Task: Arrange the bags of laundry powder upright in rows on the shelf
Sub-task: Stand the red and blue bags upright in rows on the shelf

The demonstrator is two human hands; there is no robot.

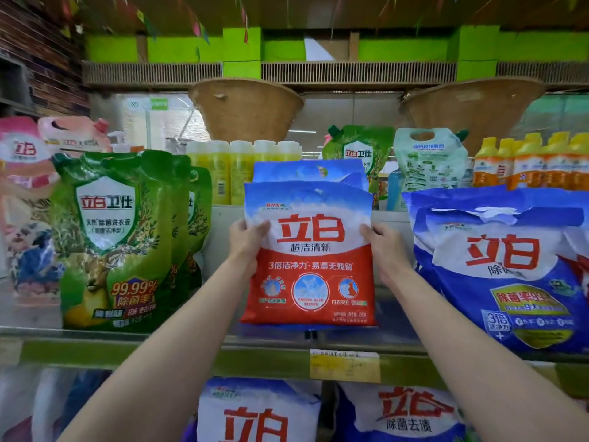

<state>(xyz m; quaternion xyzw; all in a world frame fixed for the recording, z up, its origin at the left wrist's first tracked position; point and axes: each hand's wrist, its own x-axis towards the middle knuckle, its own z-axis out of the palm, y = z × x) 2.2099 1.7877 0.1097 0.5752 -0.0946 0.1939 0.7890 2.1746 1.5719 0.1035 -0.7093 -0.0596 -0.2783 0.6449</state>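
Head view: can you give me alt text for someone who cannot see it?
Both hands, left and right, grip the sides of an upright red-and-white laundry powder bag at the shelf front, with a matching bag behind it. Green pouches stand to its left, a blue bag to its right.

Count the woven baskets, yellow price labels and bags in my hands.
Brown woven baskets: 2
Yellow paper price label: 1
Red-and-white laundry powder bag, held by left hand and right hand: 1
Total: 4
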